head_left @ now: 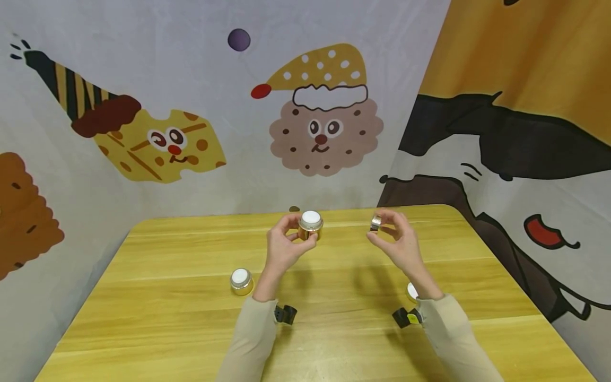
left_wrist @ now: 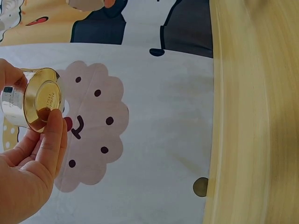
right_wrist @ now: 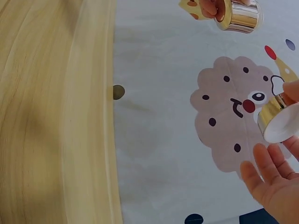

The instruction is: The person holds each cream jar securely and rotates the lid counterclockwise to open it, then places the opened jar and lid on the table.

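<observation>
My left hand [head_left: 283, 248] grips a gold cream jar [head_left: 311, 227] with a white top, raised above the far part of the table. Its shiny gold base, with small printed marks, shows in the left wrist view, where the jar [left_wrist: 32, 105] lies between thumb and fingers. To the right, my right hand [head_left: 402, 245] pinches a gold jar lid [head_left: 375, 223]. The right wrist view shows the white inside of this lid [right_wrist: 282, 125], and the other fingers spread below it. Jar and lid are held apart.
Another gold jar with a white top [head_left: 241, 281] stands on the wooden table [head_left: 157, 318], left of my left forearm. Beside my right wrist, a white-topped round thing [head_left: 412, 292] is partly hidden. A cartoon-printed cloth [head_left: 238, 106] hangs behind the table.
</observation>
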